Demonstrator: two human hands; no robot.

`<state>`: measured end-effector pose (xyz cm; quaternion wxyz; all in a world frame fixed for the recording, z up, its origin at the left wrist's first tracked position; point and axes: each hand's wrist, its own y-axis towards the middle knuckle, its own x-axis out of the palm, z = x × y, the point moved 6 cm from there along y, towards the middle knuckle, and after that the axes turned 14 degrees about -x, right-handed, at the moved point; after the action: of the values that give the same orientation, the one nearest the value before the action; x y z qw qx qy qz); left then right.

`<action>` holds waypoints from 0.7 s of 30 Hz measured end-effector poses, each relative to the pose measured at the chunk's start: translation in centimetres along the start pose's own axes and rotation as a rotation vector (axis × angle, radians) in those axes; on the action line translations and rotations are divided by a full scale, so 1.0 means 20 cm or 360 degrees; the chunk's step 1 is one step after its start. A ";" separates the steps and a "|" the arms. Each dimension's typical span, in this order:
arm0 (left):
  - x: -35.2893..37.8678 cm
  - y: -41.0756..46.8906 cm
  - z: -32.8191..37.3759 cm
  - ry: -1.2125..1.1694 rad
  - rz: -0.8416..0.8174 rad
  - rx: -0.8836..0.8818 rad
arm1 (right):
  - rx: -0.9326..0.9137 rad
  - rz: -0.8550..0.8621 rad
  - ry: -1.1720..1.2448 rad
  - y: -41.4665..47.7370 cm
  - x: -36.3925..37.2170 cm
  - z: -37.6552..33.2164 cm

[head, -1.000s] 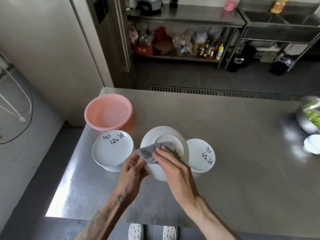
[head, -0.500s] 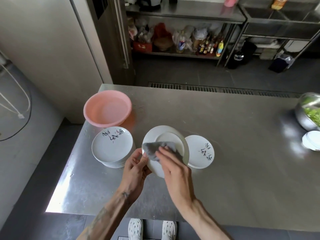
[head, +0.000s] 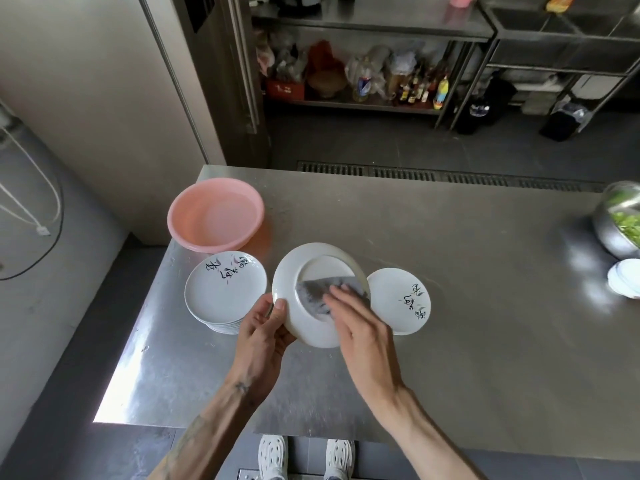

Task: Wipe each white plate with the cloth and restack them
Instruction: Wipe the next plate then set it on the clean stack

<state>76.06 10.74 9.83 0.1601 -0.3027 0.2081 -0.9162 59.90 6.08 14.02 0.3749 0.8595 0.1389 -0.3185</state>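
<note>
My left hand (head: 265, 327) grips the left rim of a white plate (head: 311, 265), which is tilted above the steel table with its underside towards me. My right hand (head: 360, 327) presses a grey cloth (head: 318, 291) flat against the plate's base, fingers straight. A stack of white plates (head: 223, 292) with black painted characters stands to the left of the held plate. A single painted white plate (head: 398, 299) lies on the table to its right, partly behind my right hand.
A pink plastic basin (head: 214, 214) sits at the table's (head: 485, 306) far left corner. A metal bowl of greens (head: 620, 223) and a small stack of white dishes (head: 625, 282) are at the right edge. The table's left and near edges are close by.
My right hand has slid the cloth from the plate's left edge to the right across its base. My left hand keeps its grip on the rim.
</note>
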 end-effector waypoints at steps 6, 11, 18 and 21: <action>0.00 0.01 0.00 0.0130 -0.0026 -0.0049 | 0.0142 -0.0039 0.0031 0.22 -0.08 0.16; 0.01 0.02 0.04 0.0095 -0.0004 -0.0007 | 0.0305 0.0008 0.0180 0.28 -0.12 0.23; -0.01 0.04 0.02 -0.0074 0.0079 0.0017 | 0.0439 0.0156 0.0051 -0.06 -0.05 0.08; -0.02 0.05 0.00 -0.0065 0.0087 -0.0015 | 0.0332 0.0087 0.0035 -0.05 -0.04 0.08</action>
<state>76.55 10.10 9.19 0.1879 -0.3163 0.2172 -0.9041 58.21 5.57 13.15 0.2903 0.9008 0.0857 -0.3115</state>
